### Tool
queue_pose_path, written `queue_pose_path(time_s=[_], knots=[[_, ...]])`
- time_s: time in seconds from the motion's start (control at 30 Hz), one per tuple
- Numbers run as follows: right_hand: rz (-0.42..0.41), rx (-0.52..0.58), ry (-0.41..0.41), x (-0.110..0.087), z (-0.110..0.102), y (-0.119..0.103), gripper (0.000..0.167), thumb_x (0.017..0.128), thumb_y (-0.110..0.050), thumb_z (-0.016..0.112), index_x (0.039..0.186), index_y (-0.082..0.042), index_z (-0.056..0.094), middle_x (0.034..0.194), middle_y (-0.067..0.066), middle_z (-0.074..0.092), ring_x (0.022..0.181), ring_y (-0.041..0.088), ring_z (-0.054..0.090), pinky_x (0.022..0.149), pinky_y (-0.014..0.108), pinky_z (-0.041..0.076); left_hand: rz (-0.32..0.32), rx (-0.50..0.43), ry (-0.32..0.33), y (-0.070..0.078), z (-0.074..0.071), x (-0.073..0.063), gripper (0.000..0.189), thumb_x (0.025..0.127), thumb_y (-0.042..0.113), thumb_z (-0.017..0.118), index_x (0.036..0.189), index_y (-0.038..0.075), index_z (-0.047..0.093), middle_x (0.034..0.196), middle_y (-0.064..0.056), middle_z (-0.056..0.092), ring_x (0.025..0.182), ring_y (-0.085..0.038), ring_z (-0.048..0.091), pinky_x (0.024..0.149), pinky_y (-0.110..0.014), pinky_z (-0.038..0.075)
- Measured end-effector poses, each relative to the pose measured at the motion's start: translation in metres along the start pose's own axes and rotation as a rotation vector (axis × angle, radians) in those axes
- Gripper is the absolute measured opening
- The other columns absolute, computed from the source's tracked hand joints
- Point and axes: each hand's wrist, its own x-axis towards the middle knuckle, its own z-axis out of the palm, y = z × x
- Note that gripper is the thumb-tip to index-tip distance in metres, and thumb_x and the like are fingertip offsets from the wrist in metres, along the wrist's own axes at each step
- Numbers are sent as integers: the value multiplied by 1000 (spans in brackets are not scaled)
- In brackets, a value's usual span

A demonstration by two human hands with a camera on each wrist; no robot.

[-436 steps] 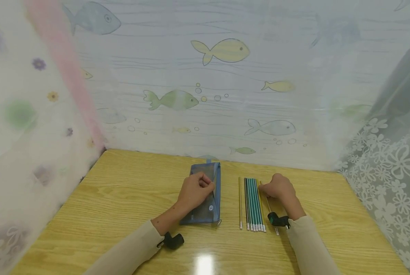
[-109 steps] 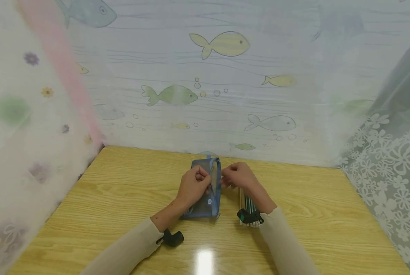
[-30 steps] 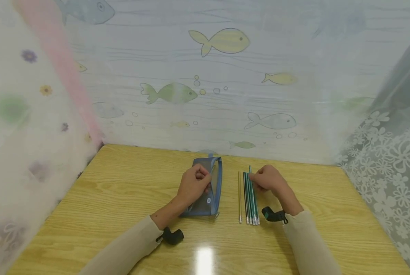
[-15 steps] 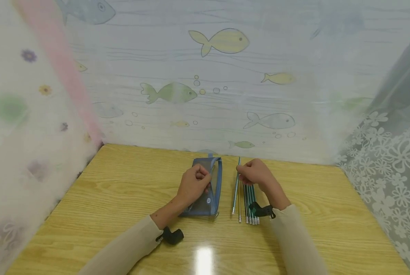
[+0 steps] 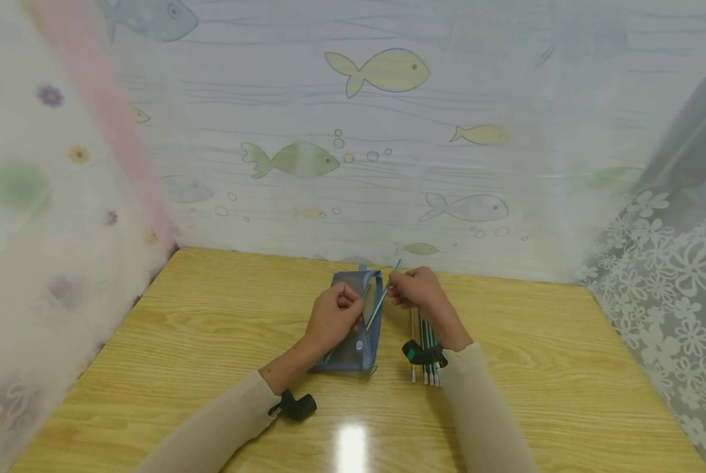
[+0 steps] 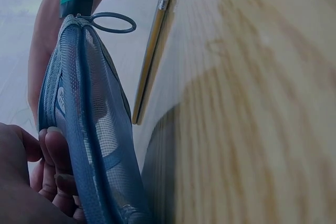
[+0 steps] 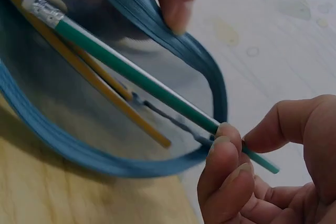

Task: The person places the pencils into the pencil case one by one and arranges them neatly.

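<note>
A blue mesh zip pouch (image 5: 344, 355) lies on the table with its long zipped side gaping. My left hand (image 5: 335, 318) pinches one edge of that opening, as the left wrist view confirms with its fingers (image 6: 55, 153) at the zipper band. My right hand (image 5: 415, 289) grips a green pencil (image 7: 126, 72) near its unsharpened end between thumb and fingers. The pencil slants, its eraser end inside the pouch mouth. Yellow pencils (image 7: 105, 90) are visible within the pouch. Right of the pouch lie several green and dark pencils (image 5: 428, 338), partly hidden by my right forearm.
A single yellow pencil (image 5: 413, 341) lies between the pouch and the row of pencils. The wooden table (image 5: 223, 302) ends at a fish-print curtain (image 5: 376, 164) close behind the pouch. A ring pull (image 6: 113, 22) hangs from the zipper's near end.
My right hand took a green pencil from the row and carried it left into the pouch opening. Earlier, yellow pencils lay right of the row; they are gone from there. The left hand stays put.
</note>
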Motion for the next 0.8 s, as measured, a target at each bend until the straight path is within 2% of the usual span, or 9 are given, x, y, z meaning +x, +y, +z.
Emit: queue_pose_path(time_s=[0.13,0.37,0.63,0.8], knots=[[34,11,-14,2,8,1,33,101,-21,59,97,7,75,82,12,75,71,19,69,72,34,62,3,7,-7,-1,0,0,6,99,3,63,93,6,62,69,-5,69,53,-19,64,53,-30,57],[72,-20,-57,2,19,2,33,100,-21,61,92,6,77,74,6,74,63,15,69,63,29,58,-3,4,-13,0,-1,0,6,100,5,63,94,7,63,68,-4,69,54,-20,64,53,-30,57],[61,-50,-87,2,33,5,40,99,-19,63,65,1,72,65,4,72,53,12,64,49,23,46,-7,4,3,1,-1,-1,7,101,6,62,94,7,61,71,-7,69,57,-21,65,55,-31,58],[57,-56,-102,1,36,5,41,99,-19,63,62,-3,70,63,2,70,53,12,63,50,23,44,-5,10,3,2,-1,-1,8,102,7,61,95,7,60,72,-7,69,58,-20,65,56,-30,58]])
